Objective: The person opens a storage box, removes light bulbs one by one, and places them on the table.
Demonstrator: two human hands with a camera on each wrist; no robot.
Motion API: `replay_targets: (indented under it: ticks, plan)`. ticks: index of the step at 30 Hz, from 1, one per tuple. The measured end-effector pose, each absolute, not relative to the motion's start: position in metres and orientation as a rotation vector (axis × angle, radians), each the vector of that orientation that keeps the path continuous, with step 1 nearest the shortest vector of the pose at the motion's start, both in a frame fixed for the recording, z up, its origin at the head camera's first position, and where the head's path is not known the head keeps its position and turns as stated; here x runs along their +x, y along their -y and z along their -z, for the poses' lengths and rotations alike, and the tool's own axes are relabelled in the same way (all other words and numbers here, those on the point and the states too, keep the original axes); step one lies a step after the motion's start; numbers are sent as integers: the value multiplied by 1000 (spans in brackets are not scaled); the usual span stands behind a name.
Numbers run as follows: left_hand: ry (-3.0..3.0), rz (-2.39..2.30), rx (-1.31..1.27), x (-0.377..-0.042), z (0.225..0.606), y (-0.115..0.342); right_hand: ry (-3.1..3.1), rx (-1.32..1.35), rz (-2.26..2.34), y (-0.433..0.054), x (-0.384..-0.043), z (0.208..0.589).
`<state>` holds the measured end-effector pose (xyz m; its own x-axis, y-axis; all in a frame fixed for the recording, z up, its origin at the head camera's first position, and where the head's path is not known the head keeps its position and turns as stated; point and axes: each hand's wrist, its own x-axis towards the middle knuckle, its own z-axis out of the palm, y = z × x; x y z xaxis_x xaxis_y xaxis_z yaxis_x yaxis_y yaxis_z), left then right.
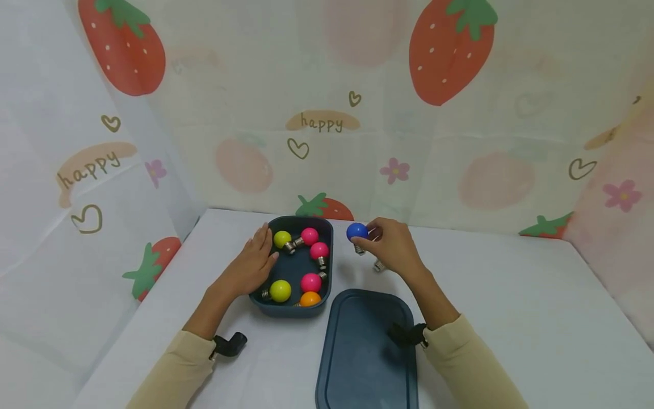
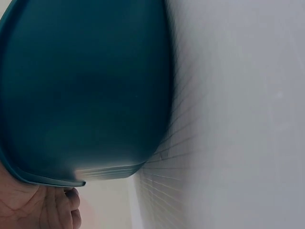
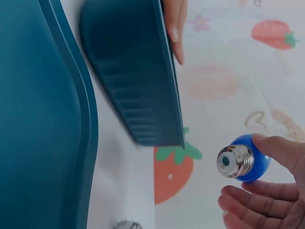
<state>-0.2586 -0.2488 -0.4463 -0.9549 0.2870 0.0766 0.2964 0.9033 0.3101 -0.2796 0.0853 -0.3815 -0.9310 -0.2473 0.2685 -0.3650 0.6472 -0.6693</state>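
Note:
In the head view, my right hand (image 1: 393, 244) pinches a blue light bulb (image 1: 356, 230) between thumb and fingers, above the table to the right of a dark blue bin (image 1: 291, 311). The right wrist view shows the bulb's silver screw base (image 3: 235, 161) pointing away from the palm. My left hand (image 1: 250, 261) rests on the bin's left rim with fingers straight. Inside the bin lie several bulbs: pink ones (image 1: 309, 236), yellow-green ones (image 1: 280, 291) and an orange one (image 1: 310, 299). Under my right hand, a screw base (image 1: 379, 266) of another bulb shows; its globe is hidden.
A dark blue lid (image 1: 368, 352) lies flat on the white table (image 1: 511, 318), nearer to me and right of the bin. A patterned cloth (image 1: 327, 74) hangs behind the table and along both sides.

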Motion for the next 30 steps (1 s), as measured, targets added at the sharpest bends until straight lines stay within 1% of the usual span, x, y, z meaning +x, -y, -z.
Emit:
replay_targets:
  ticks: [14,30]
  plan:
    - [3042,547,-473,-258,445,249,2693,381,-1231,-127,-274,392]
    - [3022,601,-495,-256,445,248,2707,177,-1290,-159,-286,411]
